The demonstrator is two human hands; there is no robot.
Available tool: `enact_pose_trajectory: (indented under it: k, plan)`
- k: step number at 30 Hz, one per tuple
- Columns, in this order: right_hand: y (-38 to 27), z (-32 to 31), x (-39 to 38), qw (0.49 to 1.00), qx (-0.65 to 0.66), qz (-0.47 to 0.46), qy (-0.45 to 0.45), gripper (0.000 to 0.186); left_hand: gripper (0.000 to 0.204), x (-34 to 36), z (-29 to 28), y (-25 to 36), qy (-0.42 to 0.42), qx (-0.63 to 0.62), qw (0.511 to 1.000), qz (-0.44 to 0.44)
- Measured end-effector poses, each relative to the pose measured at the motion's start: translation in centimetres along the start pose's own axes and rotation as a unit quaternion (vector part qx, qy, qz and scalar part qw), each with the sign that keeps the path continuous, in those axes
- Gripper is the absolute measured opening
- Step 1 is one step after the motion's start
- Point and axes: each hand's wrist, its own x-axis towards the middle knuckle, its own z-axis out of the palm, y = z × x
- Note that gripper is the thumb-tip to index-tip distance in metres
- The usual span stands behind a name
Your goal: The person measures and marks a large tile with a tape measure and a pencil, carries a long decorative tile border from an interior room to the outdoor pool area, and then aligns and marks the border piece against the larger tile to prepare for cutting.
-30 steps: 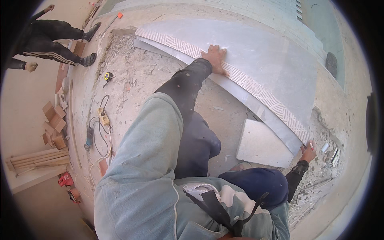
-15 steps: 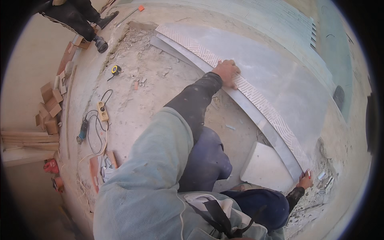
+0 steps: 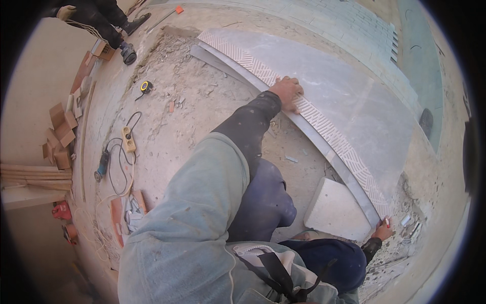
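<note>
My left hand point(image 3: 288, 95) lies across a ridged white strip point(image 3: 331, 129) along the edge of a large pale grey slab point(image 3: 349, 106), fingers curled over it. A long plain grey strip point(image 3: 344, 176) runs beside the ridged one. My right hand point(image 3: 382, 229) is at the strips' lower-right end, closed on a small red-and-white pen-like object point(image 3: 387, 221), touching the edge. A thick white block point(image 3: 331, 210) lies under the plain strip's lower part.
A co-worker's legs point(image 3: 109, 25) stand upper left. Tape measure point(image 3: 146, 87), power strip point(image 3: 128, 139), angle grinder point(image 3: 102, 167) with cables, tray of scraps point(image 3: 129, 210), cardboard point(image 3: 63, 126) and wooden poles point(image 3: 35, 172) lie left. Rubble point(image 3: 410, 258) lines the broken floor.
The view has shifted, moving my hands and the slab lower in the picture. Both hands stay at the strips. The co-worker's gloved hand is back in view beside the leg.
</note>
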Motion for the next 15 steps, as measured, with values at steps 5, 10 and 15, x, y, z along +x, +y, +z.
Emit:
enact_pose_trajectory:
  k: [5, 10, 15]
  plan:
    - [-0.29, 0.11, -0.26, 1.0, -0.021, -0.001, -0.007, 0.05, 0.063, 0.07, 0.0, 0.27, -0.01, 0.009, 1.0, -0.011]
    - [-0.67, 0.18, -0.44, 1.0, -0.022, 0.019, 0.002, 0.049, 0.063, -0.04, 0.09, 0.35, -0.023, 0.006, 1.0, -0.02]
    - [-0.27, 0.08, -0.1, 1.0, -0.002, 0.02, -0.01, 0.051, 0.064, -0.16, -0.08, 0.35, -0.014, 0.003, 1.0, -0.014]
